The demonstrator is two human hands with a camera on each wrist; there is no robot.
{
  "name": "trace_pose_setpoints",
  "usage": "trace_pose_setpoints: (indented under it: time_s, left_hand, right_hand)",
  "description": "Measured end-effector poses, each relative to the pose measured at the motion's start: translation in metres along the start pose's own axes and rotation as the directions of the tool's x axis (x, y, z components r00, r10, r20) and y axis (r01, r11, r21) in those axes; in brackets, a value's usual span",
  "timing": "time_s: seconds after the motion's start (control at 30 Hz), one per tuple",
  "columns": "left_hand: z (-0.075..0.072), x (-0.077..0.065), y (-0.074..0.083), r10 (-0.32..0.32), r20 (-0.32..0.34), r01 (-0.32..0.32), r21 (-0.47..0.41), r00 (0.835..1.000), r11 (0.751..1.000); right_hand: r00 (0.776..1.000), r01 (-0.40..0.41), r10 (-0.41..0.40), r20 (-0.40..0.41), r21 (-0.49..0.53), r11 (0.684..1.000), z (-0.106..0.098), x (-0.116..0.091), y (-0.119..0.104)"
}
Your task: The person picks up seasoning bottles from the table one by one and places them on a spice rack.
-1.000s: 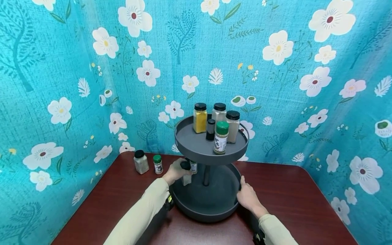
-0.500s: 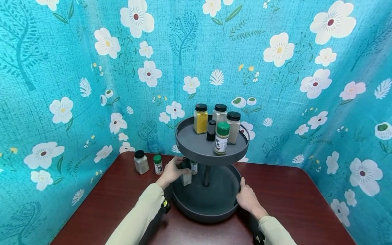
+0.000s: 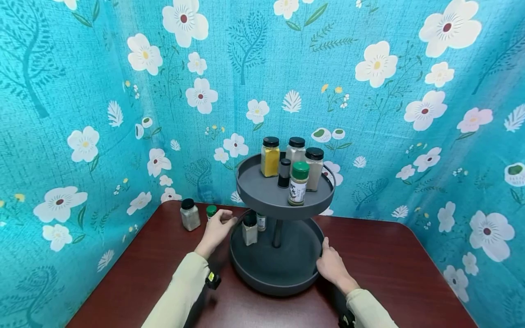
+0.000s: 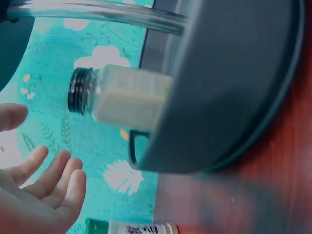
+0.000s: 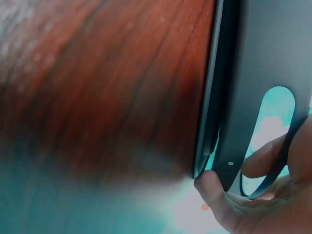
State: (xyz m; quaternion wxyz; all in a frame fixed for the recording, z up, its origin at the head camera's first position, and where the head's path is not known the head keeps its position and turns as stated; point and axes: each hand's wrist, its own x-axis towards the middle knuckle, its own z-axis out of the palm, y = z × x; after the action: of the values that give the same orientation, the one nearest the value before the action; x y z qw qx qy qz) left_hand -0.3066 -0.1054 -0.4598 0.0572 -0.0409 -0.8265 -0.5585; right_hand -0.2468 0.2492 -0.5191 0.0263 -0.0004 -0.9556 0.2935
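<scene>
A dark grey two-tier spice rack (image 3: 283, 209) with round trays stands on the table. My left hand (image 3: 216, 231) is off its left side, fingers loosely bent and holding nothing. Just right of it, a black-lidded spice jar (image 3: 249, 234) stands upright in the lower tray (image 3: 279, 289), beside a smaller labelled bottle (image 3: 261, 223) partly under the upper tier. The left wrist view shows that jar (image 4: 131, 97) apart from my fingers (image 4: 73, 190). My right hand (image 3: 333, 265) grips the lower tray's right rim, with a finger through the handle slot (image 5: 268, 126).
On the upper tray stand several jars, among them a yellow spice jar (image 3: 270, 159) and a green-capped bottle (image 3: 298, 184). A black-lidded jar (image 3: 190, 216) and a green-capped bottle (image 3: 211, 211), partly hidden by my left hand, stand at the table's back left. Floral cloth hangs behind.
My left hand has let go of the black-lidded jar in the lower tray and moved left, away from the rack. The right hand keeps its grip on the rim.
</scene>
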Motion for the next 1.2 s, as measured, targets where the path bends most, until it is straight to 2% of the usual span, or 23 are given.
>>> trace_pose_setpoints:
  time_s: [0.2, 0.57, 0.9, 1.2]
  left_hand:
    - [-0.005, -0.003, -0.015, -0.038, -0.03, 0.04, 0.068, 0.999, 0.997]
    - [-0.012, -0.008, -0.038, -0.069, -0.095, 0.081, 0.126, 0.993, 0.989]
    - [-0.019, -0.009, -0.043, -0.074, -0.141, 0.095, 0.152, 0.987, 0.984]
    - [-0.02, -0.007, -0.052, -0.096, -0.172, 0.125, 0.166, 0.98, 0.978]
  right_hand:
    - [1.0, -0.002, 0.001, -0.013, -0.024, 1.0, 0.0, -0.001, -0.002]
    - [1.0, 0.0, -0.001, -0.017, -0.057, 0.998, 0.0, -0.006, -0.007]
    - [1.0, -0.013, 0.014, 0.014, -0.073, 0.997, -0.002, -0.01, -0.015]
    - [0.999, -0.028, 0.029, 0.017, -0.073, 0.997, 0.003, -0.014, -0.013]
